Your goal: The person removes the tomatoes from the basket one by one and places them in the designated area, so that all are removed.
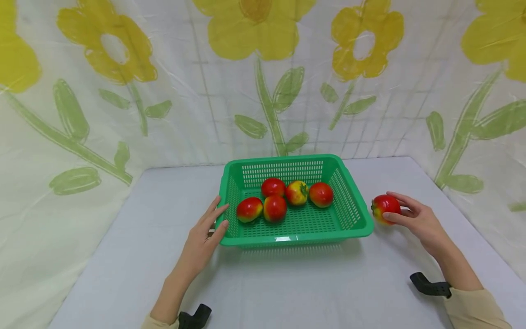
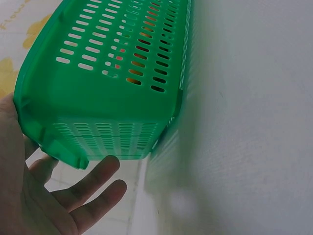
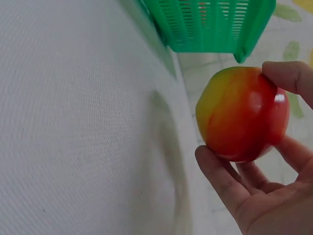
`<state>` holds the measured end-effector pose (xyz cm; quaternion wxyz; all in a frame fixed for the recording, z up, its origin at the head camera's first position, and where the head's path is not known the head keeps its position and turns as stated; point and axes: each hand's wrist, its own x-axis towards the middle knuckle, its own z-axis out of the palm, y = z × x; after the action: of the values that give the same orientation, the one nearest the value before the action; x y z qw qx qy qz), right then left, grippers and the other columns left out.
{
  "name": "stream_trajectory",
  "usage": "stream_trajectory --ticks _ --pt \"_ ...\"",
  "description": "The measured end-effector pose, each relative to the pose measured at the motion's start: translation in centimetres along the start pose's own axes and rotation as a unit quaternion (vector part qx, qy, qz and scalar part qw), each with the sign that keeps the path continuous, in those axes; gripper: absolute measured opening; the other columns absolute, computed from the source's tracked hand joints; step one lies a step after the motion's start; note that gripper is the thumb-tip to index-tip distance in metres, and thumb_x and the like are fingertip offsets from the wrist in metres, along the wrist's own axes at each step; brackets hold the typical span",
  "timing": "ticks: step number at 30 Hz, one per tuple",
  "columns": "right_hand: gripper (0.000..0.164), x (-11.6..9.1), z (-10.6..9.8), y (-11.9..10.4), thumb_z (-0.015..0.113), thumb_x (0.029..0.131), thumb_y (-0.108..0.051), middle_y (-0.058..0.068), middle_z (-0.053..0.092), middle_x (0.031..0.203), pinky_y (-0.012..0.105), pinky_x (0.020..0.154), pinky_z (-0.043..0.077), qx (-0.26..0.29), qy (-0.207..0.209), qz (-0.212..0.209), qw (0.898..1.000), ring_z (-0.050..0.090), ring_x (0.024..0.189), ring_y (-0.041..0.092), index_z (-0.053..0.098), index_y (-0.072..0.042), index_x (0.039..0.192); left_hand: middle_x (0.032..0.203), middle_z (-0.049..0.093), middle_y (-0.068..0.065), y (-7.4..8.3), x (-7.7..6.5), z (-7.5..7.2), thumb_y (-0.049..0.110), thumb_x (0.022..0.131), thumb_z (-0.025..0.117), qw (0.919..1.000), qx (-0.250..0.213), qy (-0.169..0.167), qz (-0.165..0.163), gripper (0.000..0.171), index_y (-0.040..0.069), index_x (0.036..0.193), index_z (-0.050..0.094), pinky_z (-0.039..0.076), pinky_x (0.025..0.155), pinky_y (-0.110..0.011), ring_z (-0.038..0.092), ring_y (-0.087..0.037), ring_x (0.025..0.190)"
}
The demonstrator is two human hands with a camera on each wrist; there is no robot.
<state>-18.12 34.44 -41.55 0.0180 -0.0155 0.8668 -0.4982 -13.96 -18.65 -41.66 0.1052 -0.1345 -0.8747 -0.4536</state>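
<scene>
A green plastic basket (image 1: pixel 287 240) stands on the table, with several glossy red-and-yellow fruits (image 1: pixel 275 209) inside. At its left end my left hand (image 1: pixel 203 240) rests on the rim, its fingers mostly straight; in the left wrist view, two fingers of that hand (image 2: pixel 39 196) stretch out below the basket's edge (image 2: pixel 98 105). To the right of the basket, my right hand (image 1: pixel 421 224) grips another red-and-yellow round fruit (image 1: pixel 385 208) with a green cap. Thumb and fingers hold that fruit (image 3: pixel 242 115) from opposite sides, above the table surface, apart from the basket (image 3: pixel 205 29).
The table (image 1: pixel 287 292) has a pale cover. Behind it and at both sides hangs a white curtain (image 1: pixel 172 123) printed with yellow flowers. A black strap (image 1: pixel 431 285) circles the right wrist, and a black wrist mount (image 1: pixel 195 317) sits on the left.
</scene>
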Motion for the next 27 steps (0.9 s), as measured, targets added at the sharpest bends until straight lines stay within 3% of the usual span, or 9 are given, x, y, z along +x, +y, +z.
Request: stream_trajectory --ticks 9,17,27 --pt "0.067 0.3 0.11 0.32 0.067 0.095 -0.038 0.023 0.038 0.145 0.02 0.079 0.049 -0.002 -0.013 0.006 1.0 0.044 0.123 0.042 0.038 -0.009 0.148 0.159 0.025 0.011 -0.08 -0.02 -0.04 0.038 0.103 0.051 1.0 0.001 -0.002 0.0 0.047 0.022 0.148 0.047 0.053 0.083 -0.035 0.059 -0.015 0.109" --pt "0.073 0.46 0.25 0.7 0.068 0.095 -0.031 0.028 0.034 0.145 0.023 0.077 0.051 -0.006 -0.021 0.006 1.0 0.04 0.123 0.047 0.031 -0.005 0.152 0.159 0.025 0.011 -0.1 -0.06 -0.05 0.037 0.103 0.051 1.0 0.001 0.001 0.002 0.046 0.024 0.147 0.048 0.054 0.082 -0.035 0.059 -0.015 0.107" --pt "0.071 0.28 0.01 0.86 0.072 0.091 -0.034 0.025 0.038 0.141 0.025 0.078 0.05 -0.043 -0.021 0.002 0.999 0.041 0.122 0.047 0.038 -0.004 0.145 0.159 0.025 0.01 -0.04 -0.07 0.04 0.038 0.103 0.051 1.0 0.003 0.001 0.001 0.047 0.022 0.148 0.047 0.054 0.082 -0.034 0.061 -0.015 0.105"
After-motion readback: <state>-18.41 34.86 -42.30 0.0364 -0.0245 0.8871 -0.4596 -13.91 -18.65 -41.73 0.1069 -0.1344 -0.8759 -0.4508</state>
